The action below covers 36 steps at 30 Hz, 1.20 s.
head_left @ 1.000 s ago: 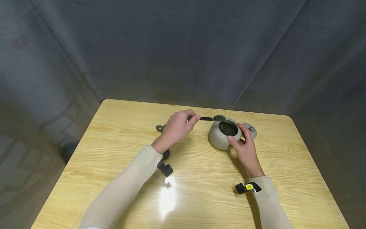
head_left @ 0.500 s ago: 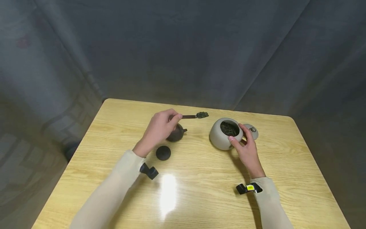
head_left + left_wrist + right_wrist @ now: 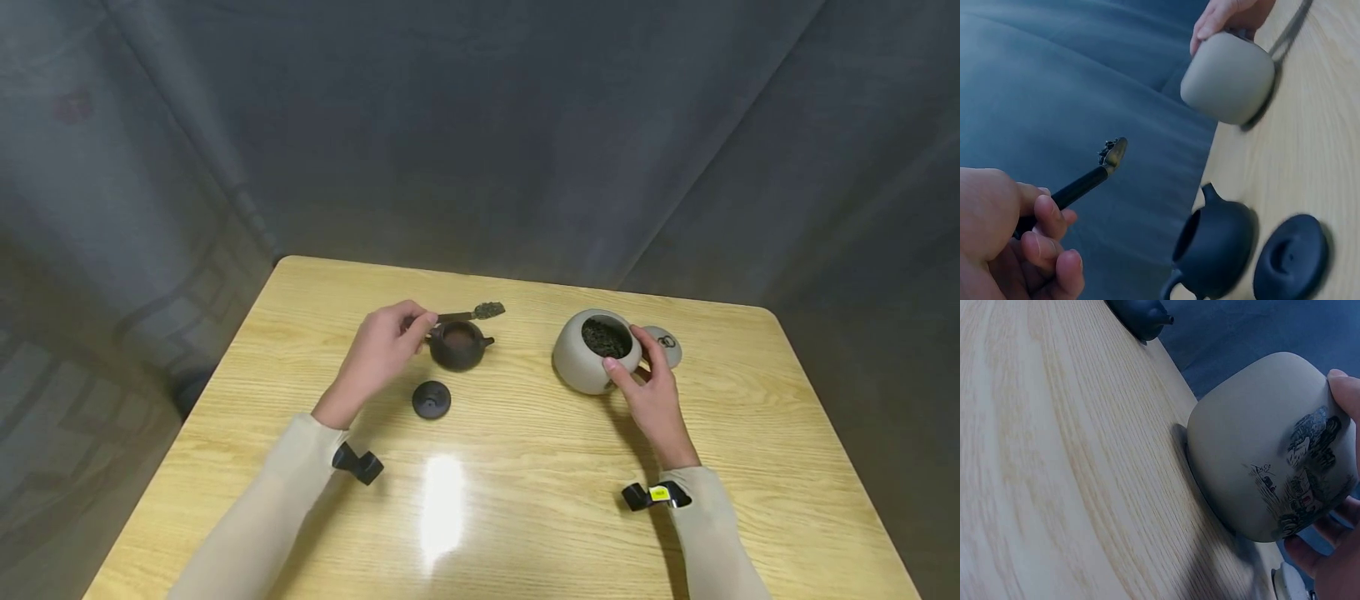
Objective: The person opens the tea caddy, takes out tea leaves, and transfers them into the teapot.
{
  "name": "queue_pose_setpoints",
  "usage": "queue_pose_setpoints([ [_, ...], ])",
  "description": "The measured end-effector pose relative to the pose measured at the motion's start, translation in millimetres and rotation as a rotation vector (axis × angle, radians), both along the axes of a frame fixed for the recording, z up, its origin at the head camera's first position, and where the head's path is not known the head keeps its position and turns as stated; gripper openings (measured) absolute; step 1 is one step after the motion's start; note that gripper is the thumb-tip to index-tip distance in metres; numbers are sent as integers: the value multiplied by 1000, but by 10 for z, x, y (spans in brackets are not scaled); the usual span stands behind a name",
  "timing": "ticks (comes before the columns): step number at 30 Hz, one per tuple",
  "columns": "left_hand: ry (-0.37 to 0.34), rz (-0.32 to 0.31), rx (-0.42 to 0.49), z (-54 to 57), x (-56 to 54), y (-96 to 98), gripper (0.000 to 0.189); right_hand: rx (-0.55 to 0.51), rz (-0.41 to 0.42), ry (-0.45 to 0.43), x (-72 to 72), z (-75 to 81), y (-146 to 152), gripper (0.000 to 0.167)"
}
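Note:
In the head view, my left hand (image 3: 378, 354) pinches the dark handle of a tea scoop (image 3: 455, 317). Dried tea leaves (image 3: 490, 309) are heaped on its metal end, which is level and just beyond a small dark teapot (image 3: 456, 354). The teapot is uncovered, its spout to the right, and its round lid (image 3: 431, 401) lies in front of it. On the right, my right hand (image 3: 652, 400) grips the rim and side of a grey tea jar (image 3: 577, 362) holding dark leaves. A painted landscape (image 3: 1310, 469) shows on the jar in the right wrist view.
A grey jar lid (image 3: 664, 345) lies on the wooden table (image 3: 540, 500) behind the right hand. Dark curtains (image 3: 480, 142) hang past the table's far edge and both sides. A bright light reflection shows on the tabletop in front of the teapot lid.
The left hand has carried the loaded scoop leftward from above the jar to behind the teapot, uncovering the teapot and its lid. The right hand keeps its hold on the jar.

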<state>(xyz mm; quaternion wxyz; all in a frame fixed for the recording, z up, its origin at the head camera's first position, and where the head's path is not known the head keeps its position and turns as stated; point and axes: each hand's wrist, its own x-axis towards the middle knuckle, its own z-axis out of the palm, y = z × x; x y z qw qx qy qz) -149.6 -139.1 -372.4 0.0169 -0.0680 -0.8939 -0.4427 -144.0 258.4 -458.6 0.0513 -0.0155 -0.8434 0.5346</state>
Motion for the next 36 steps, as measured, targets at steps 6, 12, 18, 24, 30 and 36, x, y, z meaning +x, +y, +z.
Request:
queue_pose_setpoints([
  [6, -30, 10, 8, -158, 29, -136, 30, 2, 2, 16, 1, 0, 8, 77],
  [12, -51, 33, 0, -301, 68, -237, 34, 8, 4, 25, 8, -2, 6, 77],
  [18, -70, 59, -25, -399, 95, -309, 36, 16, 4, 19, 15, -4, 9, 78],
  [24, -68, 64, -77, -436, 105, -343, 36, 15, 0, 17, 15, -10, 7, 78],
  [30, -52, 66, -127, -450, 99, -339, 34, 6, 2, 15, 27, -8, 0, 78],
  [36, -12, 72, -214, -427, 91, -297, 33, -14, 9, 12, 40, 6, -12, 78],
])
